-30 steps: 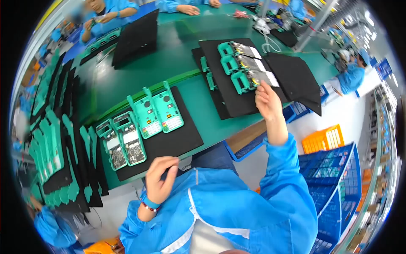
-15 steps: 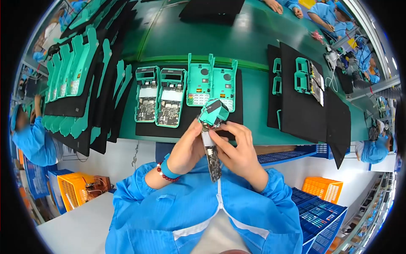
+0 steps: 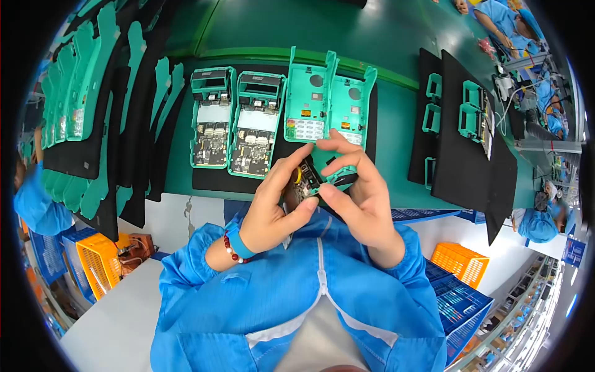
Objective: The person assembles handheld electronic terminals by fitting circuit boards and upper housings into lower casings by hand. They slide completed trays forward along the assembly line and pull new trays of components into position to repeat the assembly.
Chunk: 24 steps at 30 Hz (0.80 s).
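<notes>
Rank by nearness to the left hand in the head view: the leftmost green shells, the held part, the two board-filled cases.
1. Held part, in the left hand.
2. Right board-filled case, just beyond.
3. Left board-filled case, beside it.
4. Green shells, far left.

Green workbench (image 3: 260, 31) — pale floor (image 3: 173, 217), orange crate (image 3: 460, 263) right.

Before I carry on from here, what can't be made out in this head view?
All in the head view:
- Lower part of the circuit assembly: hidden by the left hand.
- Whether the small green piece joins it: the right hand's fingers cover too much.
- Part of the rightmost open shell's lower edge: behind the right hand.
- Print on the orange sticker: too small.
</notes>
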Each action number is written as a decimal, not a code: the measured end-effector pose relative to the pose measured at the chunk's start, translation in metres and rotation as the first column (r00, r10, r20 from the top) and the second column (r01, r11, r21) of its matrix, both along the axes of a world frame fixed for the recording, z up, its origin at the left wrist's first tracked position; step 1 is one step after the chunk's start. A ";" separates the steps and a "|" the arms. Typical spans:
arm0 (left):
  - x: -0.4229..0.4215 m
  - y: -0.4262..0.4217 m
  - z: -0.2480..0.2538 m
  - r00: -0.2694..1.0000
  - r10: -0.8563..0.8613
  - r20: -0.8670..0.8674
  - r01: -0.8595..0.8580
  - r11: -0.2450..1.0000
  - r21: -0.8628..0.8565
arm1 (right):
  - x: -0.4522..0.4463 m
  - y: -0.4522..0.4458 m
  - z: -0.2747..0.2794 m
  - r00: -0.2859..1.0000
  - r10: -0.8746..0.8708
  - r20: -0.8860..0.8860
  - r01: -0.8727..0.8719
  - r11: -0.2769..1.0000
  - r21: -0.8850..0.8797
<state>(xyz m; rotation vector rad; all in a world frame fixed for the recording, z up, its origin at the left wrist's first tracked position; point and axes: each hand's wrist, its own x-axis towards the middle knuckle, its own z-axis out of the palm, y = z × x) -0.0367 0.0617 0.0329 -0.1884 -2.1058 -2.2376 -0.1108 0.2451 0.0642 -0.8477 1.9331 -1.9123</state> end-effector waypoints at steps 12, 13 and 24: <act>0.003 -0.005 -0.009 0.989 -0.098 0.112 0.094 0.995 0.046 | 0.003 -0.006 -0.019 0.995 -0.095 -0.018 0.094 0.995 -0.032; 0.004 -0.003 -0.009 0.983 -0.109 0.147 0.094 0.990 0.106 | 0.005 -0.006 -0.022 0.991 -0.130 -0.030 0.129 0.991 -0.034; 0.006 0.002 -0.007 0.951 -0.196 0.238 0.139 0.962 0.237 | 0.006 0.004 -0.020 0.993 -0.100 -0.064 0.095 0.992 -0.079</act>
